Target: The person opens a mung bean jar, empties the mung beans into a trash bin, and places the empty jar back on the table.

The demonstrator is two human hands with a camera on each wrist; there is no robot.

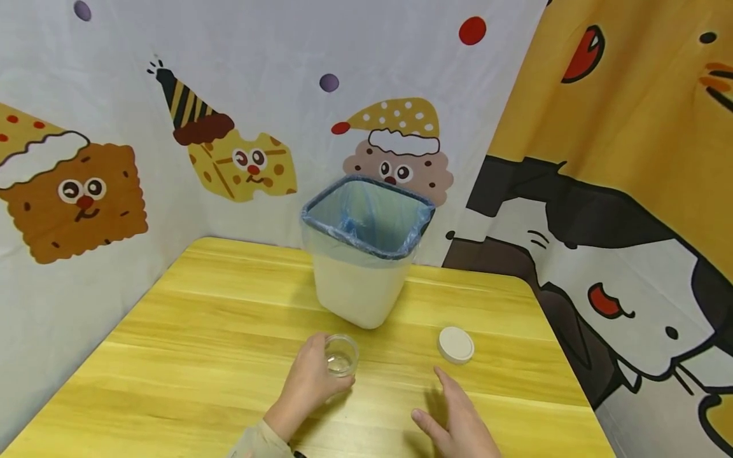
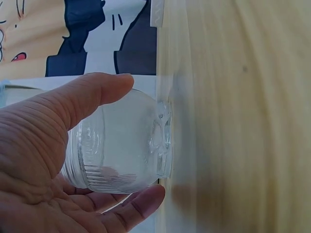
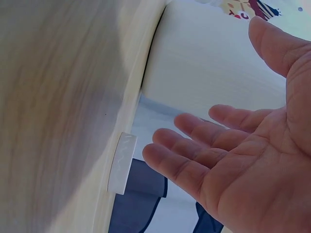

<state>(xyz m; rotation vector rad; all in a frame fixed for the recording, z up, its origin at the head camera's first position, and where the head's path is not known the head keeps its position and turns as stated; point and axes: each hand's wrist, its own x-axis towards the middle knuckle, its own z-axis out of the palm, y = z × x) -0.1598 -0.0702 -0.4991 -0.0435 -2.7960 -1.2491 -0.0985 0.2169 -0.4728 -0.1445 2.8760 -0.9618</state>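
Observation:
My left hand [image 1: 312, 378] grips a small clear glass jar [image 1: 342, 356] around its side, thumb on one side and fingers on the other. In the left wrist view the jar [image 2: 129, 141] has a threaded neck without a lid, and its base is right at the tabletop. My right hand [image 1: 458, 420] holds nothing, fingers extended and thumb apart, near a round white lid [image 1: 455, 345] that lies flat on the table. The right wrist view shows the lid [image 3: 121, 164] edge-on beyond the spread fingers [image 3: 177, 167].
A white bin [image 1: 361, 286] lined with a blue plastic bag [image 1: 366, 245] stands behind the jar on the yellow wood-grain table [image 1: 229, 305]. Behind the table hangs a curtain [image 1: 246, 38] printed with cartoon figures, and another cartoon curtain [image 1: 630, 127] borders the right side.

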